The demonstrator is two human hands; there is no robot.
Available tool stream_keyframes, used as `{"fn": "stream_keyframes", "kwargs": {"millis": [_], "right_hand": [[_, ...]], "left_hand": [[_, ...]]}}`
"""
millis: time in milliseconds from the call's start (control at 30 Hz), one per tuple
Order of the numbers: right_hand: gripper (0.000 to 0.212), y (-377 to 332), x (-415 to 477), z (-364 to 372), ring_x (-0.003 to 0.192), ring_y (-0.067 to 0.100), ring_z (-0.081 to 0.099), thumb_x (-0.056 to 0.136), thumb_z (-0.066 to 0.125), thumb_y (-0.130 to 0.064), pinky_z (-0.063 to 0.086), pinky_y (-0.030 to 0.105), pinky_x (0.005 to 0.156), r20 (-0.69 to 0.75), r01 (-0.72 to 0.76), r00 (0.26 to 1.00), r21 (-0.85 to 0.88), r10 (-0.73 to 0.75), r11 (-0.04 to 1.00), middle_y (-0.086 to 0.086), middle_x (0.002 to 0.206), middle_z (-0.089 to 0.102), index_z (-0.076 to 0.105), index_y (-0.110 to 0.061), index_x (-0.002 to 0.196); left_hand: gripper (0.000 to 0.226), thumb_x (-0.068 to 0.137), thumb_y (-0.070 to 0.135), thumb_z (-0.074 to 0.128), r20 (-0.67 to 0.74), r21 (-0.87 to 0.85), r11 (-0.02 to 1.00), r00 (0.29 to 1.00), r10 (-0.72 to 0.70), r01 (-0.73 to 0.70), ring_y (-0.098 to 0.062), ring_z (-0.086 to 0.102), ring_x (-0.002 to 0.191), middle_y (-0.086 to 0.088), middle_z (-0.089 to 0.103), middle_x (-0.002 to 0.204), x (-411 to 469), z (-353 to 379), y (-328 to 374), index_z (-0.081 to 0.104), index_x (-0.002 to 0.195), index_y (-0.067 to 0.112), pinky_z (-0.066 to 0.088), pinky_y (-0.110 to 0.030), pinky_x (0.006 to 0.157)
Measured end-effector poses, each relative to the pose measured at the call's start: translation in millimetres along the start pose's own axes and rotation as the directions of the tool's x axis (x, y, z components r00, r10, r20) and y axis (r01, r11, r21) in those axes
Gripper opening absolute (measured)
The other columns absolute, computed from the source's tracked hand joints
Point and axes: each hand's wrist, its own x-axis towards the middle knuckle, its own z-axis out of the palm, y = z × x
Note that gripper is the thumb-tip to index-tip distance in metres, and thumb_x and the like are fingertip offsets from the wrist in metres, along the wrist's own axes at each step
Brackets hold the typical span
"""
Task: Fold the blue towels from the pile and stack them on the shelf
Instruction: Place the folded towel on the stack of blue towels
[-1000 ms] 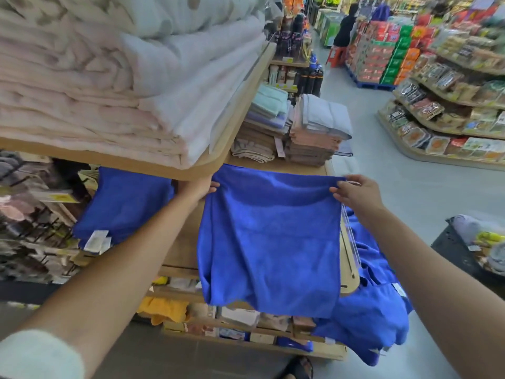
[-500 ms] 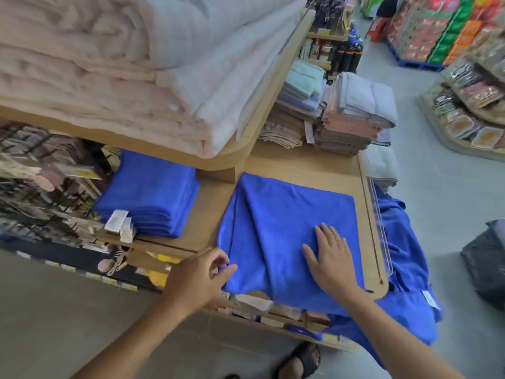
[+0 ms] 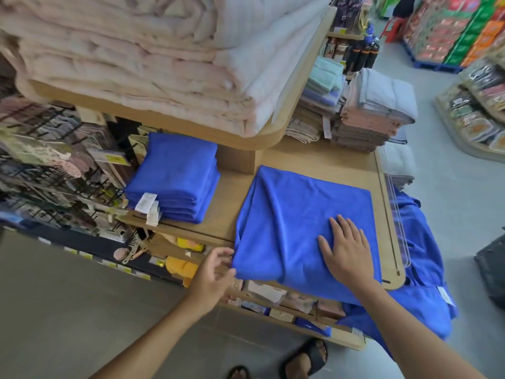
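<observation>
Two hands tend a creased blue cloth towel [image 3: 295, 214] lying on the pale wooden shelf [image 3: 314, 160]: right hand [image 3: 347, 253] pressed flat atop it, fingers straight; left hand [image 3: 216, 272] curls its fingers at the towel's shelf-front corner, grip unclear.

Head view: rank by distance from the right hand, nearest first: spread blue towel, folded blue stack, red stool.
1. spread blue towel: directly under the right hand, which lies flat on it.
2. folded blue stack: off to the left.
3. red stool: far back, upper right.
</observation>
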Motion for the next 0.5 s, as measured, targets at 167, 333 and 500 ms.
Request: {"fn": "stream_keyframes", "kwargs": {"millis": [167, 333, 500], "right_hand": [[0.071, -1, 1, 0, 0.155, 0.021, 0.020, 0.100, 0.029, -0.063, 0.015, 0.044, 0.127, -0.003, 0.000, 1.000, 0.004, 0.000, 1.000, -0.001, 0.166, 0.029, 0.033, -0.022, 0.158], [0.071, -1, 0, 0, 0.155, 0.021, 0.021, 0.100, 0.029, -0.063, 0.016, 0.044, 0.127, -0.002, 0.001, 1.000, 0.006, -0.001, 1.000, -0.001, 0.166, 0.030, 0.033, -0.022, 0.158], [0.071, -1, 0, -1, 0.155, 0.021, 0.020, 0.100, 0.027, -0.063, 0.016, 0.045, 0.127, 0.008, -0.005, 1.000, -0.004, 0.005, 1.000, -0.001, 0.166, 0.029, 0.032, -0.022, 0.158]], "left_hand": [[0.029, 0.097, 0.009, 0.064, 0.091, -0.028, 0.979, 0.976, -0.198, 0.201, -0.012, 0.058, 0.060, 0.002, 0.075, 0.096, -5, -40, -35, 0.062, 0.120, 0.026, 0.042, -0.026, 0.052], [0.023, 0.098, 0.034, 0.065, 0.187, -0.115, 0.937, 0.934, -0.305, 0.329, -0.011, 0.049, 0.053, 0.009, 0.071, 0.078, 1, -31, -26, 0.068, 0.120, 0.028, 0.041, -0.024, 0.048], [0.019, 0.091, 0.030, 0.074, 0.180, -0.117, 0.912, 0.911, -0.371, 0.394, -0.009, 0.070, 0.071, 0.003, 0.078, 0.094, 2, -19, -14, 0.071, 0.106, 0.019, 0.049, -0.020, 0.054]]}}
